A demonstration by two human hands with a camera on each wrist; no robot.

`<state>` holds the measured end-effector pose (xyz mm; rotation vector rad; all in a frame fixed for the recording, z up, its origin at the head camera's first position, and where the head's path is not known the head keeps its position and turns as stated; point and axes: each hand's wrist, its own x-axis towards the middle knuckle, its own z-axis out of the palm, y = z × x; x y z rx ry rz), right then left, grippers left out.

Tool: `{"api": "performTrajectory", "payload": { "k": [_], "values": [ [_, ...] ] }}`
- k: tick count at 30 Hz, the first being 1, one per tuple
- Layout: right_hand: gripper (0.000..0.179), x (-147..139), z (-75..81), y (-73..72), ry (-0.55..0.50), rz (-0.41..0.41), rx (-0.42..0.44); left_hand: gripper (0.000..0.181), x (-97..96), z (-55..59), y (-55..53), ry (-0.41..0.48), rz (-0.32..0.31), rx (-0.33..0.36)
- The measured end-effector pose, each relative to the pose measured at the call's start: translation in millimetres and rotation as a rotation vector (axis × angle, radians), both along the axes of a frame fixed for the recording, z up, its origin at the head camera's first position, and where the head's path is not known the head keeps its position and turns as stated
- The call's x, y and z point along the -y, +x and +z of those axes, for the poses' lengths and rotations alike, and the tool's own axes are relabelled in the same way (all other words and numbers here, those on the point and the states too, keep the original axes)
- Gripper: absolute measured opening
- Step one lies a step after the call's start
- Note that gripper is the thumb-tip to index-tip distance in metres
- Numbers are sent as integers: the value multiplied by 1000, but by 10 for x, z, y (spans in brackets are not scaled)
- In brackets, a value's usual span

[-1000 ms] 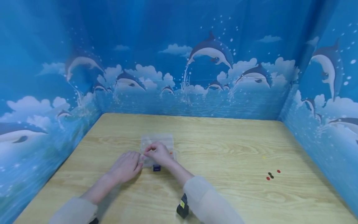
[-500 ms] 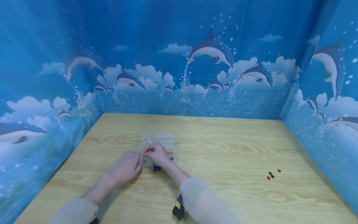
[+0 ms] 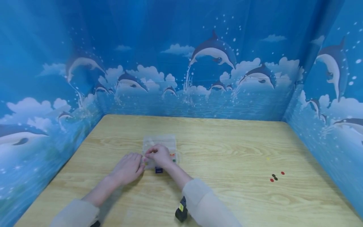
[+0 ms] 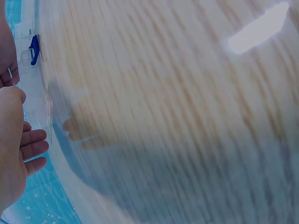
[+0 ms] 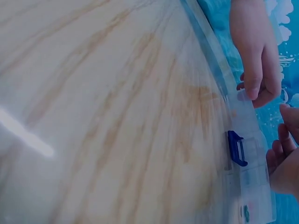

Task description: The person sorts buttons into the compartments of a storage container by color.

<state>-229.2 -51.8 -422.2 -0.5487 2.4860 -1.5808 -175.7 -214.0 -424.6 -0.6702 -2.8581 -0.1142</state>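
A clear plastic compartment box [image 3: 165,139] with its lid raised at the back lies left of the table's middle. Its blue latch [image 3: 158,170] faces the near side. My left hand [image 3: 128,168] holds the box's left end, thumb at the near corner; its outer fingers curl loosely in the left wrist view. Over the box is my right hand [image 3: 161,156], thumb and forefinger tips together near its left compartments. Whether a small piece is between them is too small to tell. Small orange pieces [image 3: 172,154] and a pink piece [image 3: 146,160] lie in the box.
On the right of the wooden table [image 3: 221,148] lie loose flat discs: red ones [image 3: 282,173], dark ones [image 3: 274,177] and a yellow one [image 3: 268,159]. A blue dolphin-print curtain [image 3: 181,56] stands along the back and sides.
My right hand and forearm have shifted slightly left, baring orange and green pieces at the box's right. A yellowish piece now shows near the front left compartment. My left hand stays put.
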Motion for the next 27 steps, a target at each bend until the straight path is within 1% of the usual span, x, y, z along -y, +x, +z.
{"api": "performTrajectory", "payload": {
  "k": [2,7,9,11,13,17,22,27],
  "values": [
    [4,-29,5,-14,-21,-6,-9,20,-3,2,-1,2,0,-1],
    [8,-147,48,-57,-94,-24,3,19,-6,-5,-7,7,-1,-13],
    [9,-211,72,-86,-121,-28,21,19,-5,-8,-10,7,-1,-16],
    [10,-283,93,-124,-130,-38,23,19,-6,-8,-9,8,-2,-20],
    [10,-364,110,-172,-139,-51,43,20,-7,-9,-9,7,-3,-23],
    [11,-551,111,-266,-165,-95,82,20,-14,6,0,13,-6,-23],
    [12,-806,97,-345,-206,-154,87,20,-21,9,10,11,-2,-12],
    [12,-1051,75,-400,-206,-218,100,21,-27,13,16,5,9,9]
  ]
}}
